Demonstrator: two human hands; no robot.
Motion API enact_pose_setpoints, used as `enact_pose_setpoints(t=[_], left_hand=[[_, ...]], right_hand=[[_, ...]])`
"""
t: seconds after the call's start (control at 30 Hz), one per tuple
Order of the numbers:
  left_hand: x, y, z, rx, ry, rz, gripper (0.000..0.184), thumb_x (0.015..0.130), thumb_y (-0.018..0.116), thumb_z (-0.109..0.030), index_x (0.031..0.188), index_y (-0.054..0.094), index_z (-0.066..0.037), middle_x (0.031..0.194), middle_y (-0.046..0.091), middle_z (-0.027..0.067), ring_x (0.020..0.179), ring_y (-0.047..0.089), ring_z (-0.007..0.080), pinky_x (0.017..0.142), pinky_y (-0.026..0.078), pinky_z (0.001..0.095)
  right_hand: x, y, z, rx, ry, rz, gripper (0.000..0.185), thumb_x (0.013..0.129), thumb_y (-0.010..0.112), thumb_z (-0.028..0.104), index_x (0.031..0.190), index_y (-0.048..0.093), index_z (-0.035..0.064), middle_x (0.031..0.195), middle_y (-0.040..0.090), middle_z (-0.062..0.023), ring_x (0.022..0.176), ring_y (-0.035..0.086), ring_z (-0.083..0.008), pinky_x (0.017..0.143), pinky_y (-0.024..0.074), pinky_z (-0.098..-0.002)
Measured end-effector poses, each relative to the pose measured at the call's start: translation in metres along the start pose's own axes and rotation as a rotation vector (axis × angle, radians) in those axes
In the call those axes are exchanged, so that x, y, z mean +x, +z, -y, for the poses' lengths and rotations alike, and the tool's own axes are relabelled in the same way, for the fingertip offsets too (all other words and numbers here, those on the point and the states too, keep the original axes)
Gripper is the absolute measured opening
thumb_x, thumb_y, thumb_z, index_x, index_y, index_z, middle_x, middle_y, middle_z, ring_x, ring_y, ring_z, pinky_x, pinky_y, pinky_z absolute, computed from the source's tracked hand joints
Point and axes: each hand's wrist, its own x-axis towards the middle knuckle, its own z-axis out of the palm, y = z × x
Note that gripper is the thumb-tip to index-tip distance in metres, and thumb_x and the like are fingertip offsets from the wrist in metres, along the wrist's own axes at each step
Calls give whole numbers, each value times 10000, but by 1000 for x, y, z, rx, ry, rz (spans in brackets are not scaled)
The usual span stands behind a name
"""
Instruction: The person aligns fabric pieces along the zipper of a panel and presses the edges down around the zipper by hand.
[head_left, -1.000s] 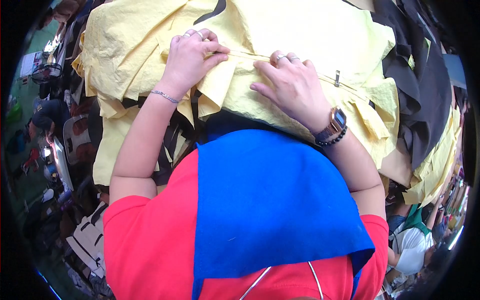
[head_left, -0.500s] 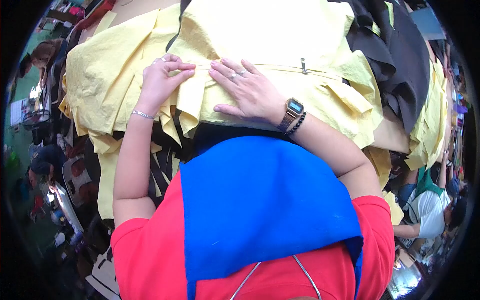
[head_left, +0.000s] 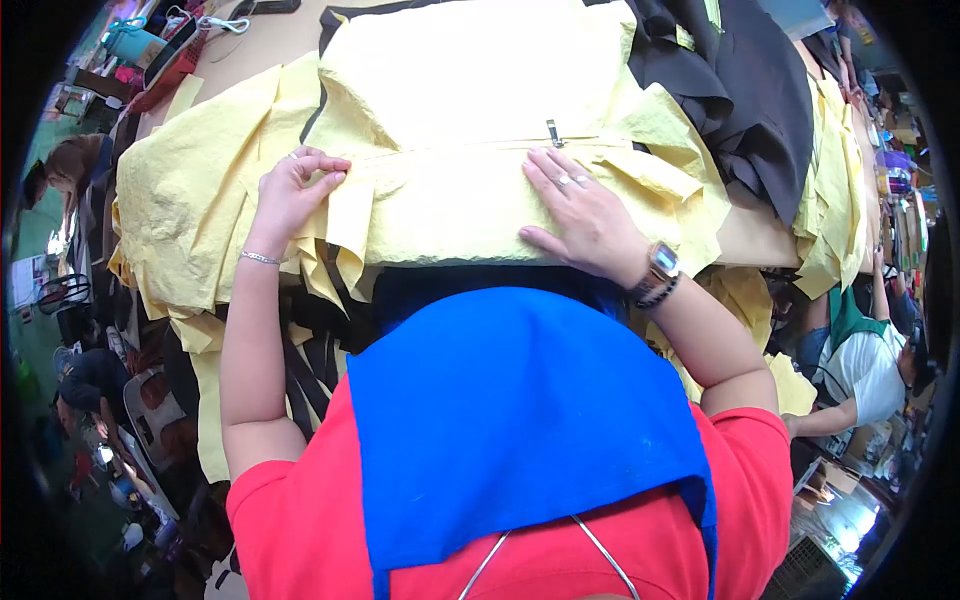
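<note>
Yellow fabric [head_left: 450, 205] is spread in front of me, with a long zipper seam [head_left: 440, 147] running across it. A small metal zipper pull [head_left: 553, 133] stands on the seam toward the right. My left hand [head_left: 298, 190] pinches the yellow fabric at the seam's left end, thumb and forefinger together. Flat on the fabric just below the pull lies my right hand [head_left: 585, 210], fingers stretched out and holding nothing. Whether its fingertips touch the pull I cannot tell.
Dark fabric [head_left: 745, 110] is heaped at the right, with more yellow pieces [head_left: 835, 190] beyond it. A red basket [head_left: 170, 75] and a white cable [head_left: 225, 24] are at the table's back left. A person in a white shirt [head_left: 865, 370] is at the right.
My right hand has slid right along the seam, from near my left hand to the zipper pull. My left hand keeps its pinch. The view has shifted, showing more of the table's back.
</note>
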Motion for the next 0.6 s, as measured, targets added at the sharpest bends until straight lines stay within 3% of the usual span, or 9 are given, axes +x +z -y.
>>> enact_pose_setpoints(t=[0.07,0.13,0.17,0.23,0.27,0.33,0.5,0.6], left_hand=[[-3,-8,-23,274,-8,-5,140,880,766,-166,1007,823,-167,1057,710,19,1053,658,163,972,467,333],[-10,-2,-77,719,20,-56,121,896,735,-171,985,817,-182,1112,719,22,1116,643,182,1017,436,378],[-9,10,-88,750,103,-117,132,915,699,-180,1000,799,-194,1194,713,19,1183,614,202,1055,390,443],[2,50,-95,665,492,-228,223,927,705,-200,1142,758,-180,1230,684,23,1178,601,243,1069,414,475],[3,73,-111,555,557,-153,313,966,669,-246,1274,698,-196,1377,632,52,1300,553,270,1135,369,532],[9,117,-117,666,462,-41,542,1033,551,-417,1542,458,-255,1637,387,83,1514,338,323,1207,249,606],[18,130,-95,571,384,-34,586,1050,475,-511,1572,416,-252,1673,321,88,1548,269,332,1231,209,587],[14,123,-102,592,301,96,623,1043,472,-538,1589,390,-250,1680,306,79,1560,236,327,1254,172,566]], right_hand=[[-13,-13,-15,13,61,64,732,985,621,443,1515,408,-16,1564,426,-235,1463,407,-351,1226,310,-429],[-17,-28,-25,-34,127,-64,721,990,616,453,1520,417,7,1576,433,-199,1460,417,-350,1212,302,-524],[-18,-29,-30,-133,163,-101,725,996,590,486,1516,426,9,1578,439,-186,1457,424,-351,1204,300,-556],[-17,-21,-34,-239,227,-100,762,1003,535,559,1548,399,44,1608,420,-133,1482,394,-343,1189,250,-659],[-15,-13,-31,-239,240,-77,776,1002,520,576,1552,390,44,1613,411,-135,1489,382,-338,1192,245,-656],[-14,-1,-26,-239,262,-31,804,1001,491,611,1561,374,46,1623,395,-139,1504,360,-329,1199,237,-651],[-35,-16,-43,-235,425,27,785,1009,494,574,1573,363,44,1641,367,-149,1515,352,-307,1221,186,-640],[-41,-35,-62,-152,507,61,802,991,528,584,1568,376,49,1634,372,-168,1517,354,-298,1237,149,-631]])
